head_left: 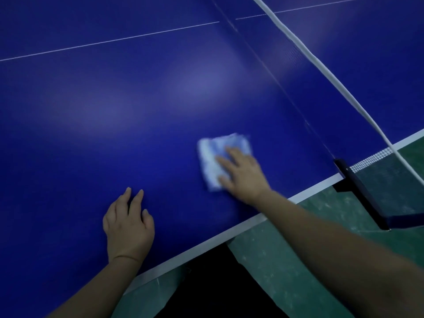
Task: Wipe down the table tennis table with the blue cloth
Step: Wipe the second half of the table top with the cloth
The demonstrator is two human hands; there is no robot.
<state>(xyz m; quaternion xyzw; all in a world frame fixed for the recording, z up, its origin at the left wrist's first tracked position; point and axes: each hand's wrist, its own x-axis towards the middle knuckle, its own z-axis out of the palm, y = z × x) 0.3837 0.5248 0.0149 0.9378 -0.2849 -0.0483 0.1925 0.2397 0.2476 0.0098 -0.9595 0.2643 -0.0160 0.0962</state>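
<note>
From the head view, your right grip (243, 173) lies flat on the blue cloth (215, 154), fingers straight and spread, pressing it to the surface (114, 111) rather than clutching it. The cloth sits close to the near side edge, not far from the net post (358, 187), and it shows blurred. Your left grip (128, 226) rests released on the surface near that same edge, further from the net (321, 72), with its fingers loosely bent and holding nothing; it looks like a brace. I judge that you are in the wiping step itself, working the strip beside the white edge line (252, 220) on this side of the net. Whether the wide stretch toward the centre line is already done cannot be told, as no streaks or dirt show. The next move calls for even downward pressure and a sweep away from the edge across the surface — hold the cloth under your palm so it neither bunches nor slips, and stop short of the net and its post.
</note>
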